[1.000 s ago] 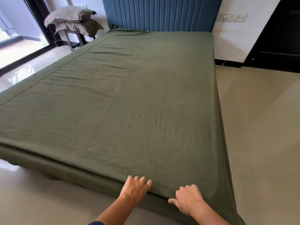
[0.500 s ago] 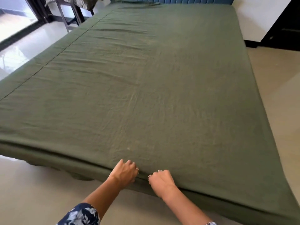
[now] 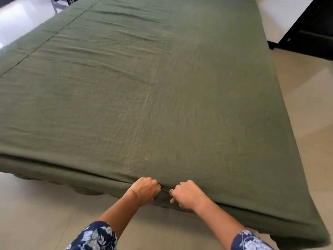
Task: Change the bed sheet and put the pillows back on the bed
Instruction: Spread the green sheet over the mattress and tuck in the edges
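Both hands bunched up on the green bed sheet (image 3: 162, 98) at the foot edge of the bed.

Compared with a second ago, when the hands lay flatter and further apart on the foot edge nearer the right corner, they now sit close together, and the view has dropped lower so the blue headboard and the pillows on the stool are out of shot. The left hand (image 3: 144, 189) has its fingers curled into the sheet, pinching a fold right at the mattress edge; the right hand (image 3: 187, 193) does the same just beside it, with a ring showing on one finger. The sheet covers the whole bed and hangs over the foot edge, lightly wrinkled. Floral navy sleeves (image 3: 95, 237) show at the bottom. No writing or labels readable anywhere.
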